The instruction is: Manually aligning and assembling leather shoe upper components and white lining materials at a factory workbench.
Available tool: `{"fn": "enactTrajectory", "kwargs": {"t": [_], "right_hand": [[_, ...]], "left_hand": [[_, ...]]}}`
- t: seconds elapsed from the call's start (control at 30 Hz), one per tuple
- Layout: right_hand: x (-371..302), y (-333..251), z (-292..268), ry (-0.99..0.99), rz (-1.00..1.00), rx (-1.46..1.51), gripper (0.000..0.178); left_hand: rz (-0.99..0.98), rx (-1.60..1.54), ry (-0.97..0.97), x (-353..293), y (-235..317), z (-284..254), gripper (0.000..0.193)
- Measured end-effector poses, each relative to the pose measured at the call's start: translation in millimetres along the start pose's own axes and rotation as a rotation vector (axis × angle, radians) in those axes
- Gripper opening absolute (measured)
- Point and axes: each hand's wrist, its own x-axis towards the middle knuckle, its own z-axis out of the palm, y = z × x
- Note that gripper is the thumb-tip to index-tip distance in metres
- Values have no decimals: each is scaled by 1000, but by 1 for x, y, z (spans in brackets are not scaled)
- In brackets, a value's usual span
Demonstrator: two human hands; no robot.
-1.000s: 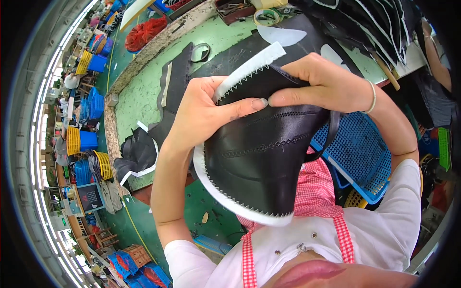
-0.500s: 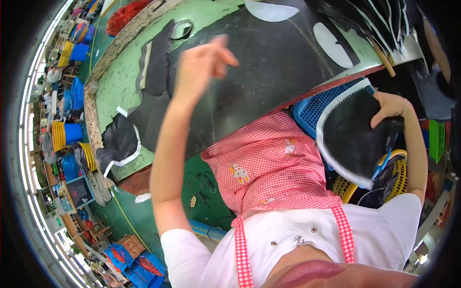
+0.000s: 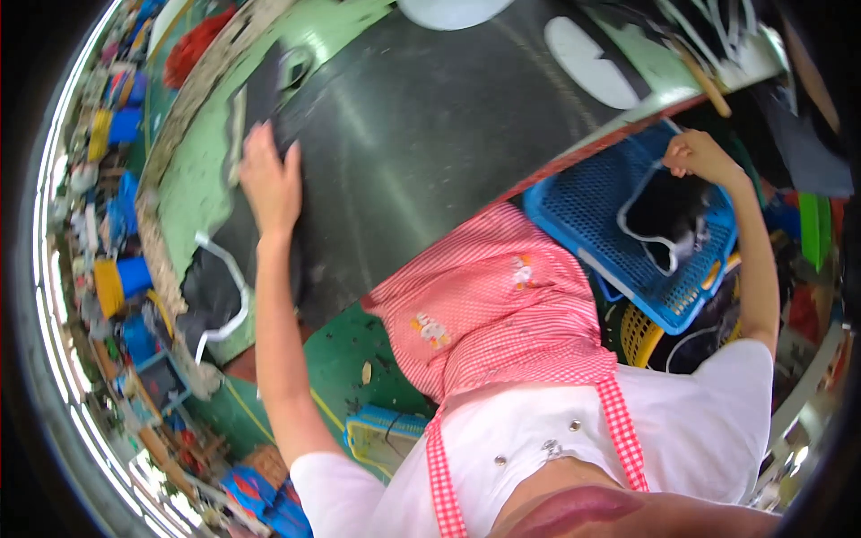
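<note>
My left hand [image 3: 273, 188] lies with fingers stretched out on dark sheet material at the table's left part, its fingertips on a narrow black strip [image 3: 263, 85]. My right hand [image 3: 704, 157] hovers over a blue plastic basket [image 3: 574, 211], its fingers curled inward. Just below those fingers, a black piece with a white edge [image 3: 665, 208] is in the basket area; whether the fingertips still pinch it I cannot make out. A large black sheet [image 3: 430, 134] covers much of the green table [image 3: 199, 134]. Left of my left forearm rests another black piece with a white edge [image 3: 213, 291].
Two white flat shapes [image 3: 592, 67] lie on the sheet's far side. At the far right are a wooden handle [image 3: 704, 82] and hanging black pieces with pale edges. Below the blue basket stands a yellow basket [image 3: 639, 336]. A light-blue crate [image 3: 381, 435] is on the green floor.
My left hand has come down leftward from above the sheet and flattened. The white-edged black piece in my right hand has dropped lower toward the blue basket, and the right fingers have curled.
</note>
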Motion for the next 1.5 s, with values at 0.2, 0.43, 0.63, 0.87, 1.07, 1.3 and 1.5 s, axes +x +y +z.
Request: {"fn": "enactTrajectory", "kwargs": {"t": [0.2, 0.43, 0.63, 0.87, 1.07, 1.3, 1.5], "right_hand": [[18, -133, 32, 610, -688, -335, 41], [-5, -157, 94, 294, -694, -526, 79], [9, -97, 74, 428, -483, 132, 28], [54, -113, 52, 499, -603, 176, 34], [55, -76, 43, 434, -579, 574, 39], [20, -99, 20, 555, -485, 840, 40], [20, -229, 58, -373, -1041, 1212, 42]], "left_hand": [[241, -268, 31, 52, 5, 5, 48], [95, -216, 94, 0, -30, -69, 56], [-371, 294, -415, -160, -121, -147, 93], [-697, -134, -134, -190, -151, -164, 36], [-451, 311, -419, -231, -169, -146, 80], [-456, 208, 337, -120, -76, -185, 32], [-155, -283, -181, -20, 126, -93, 56]]}}
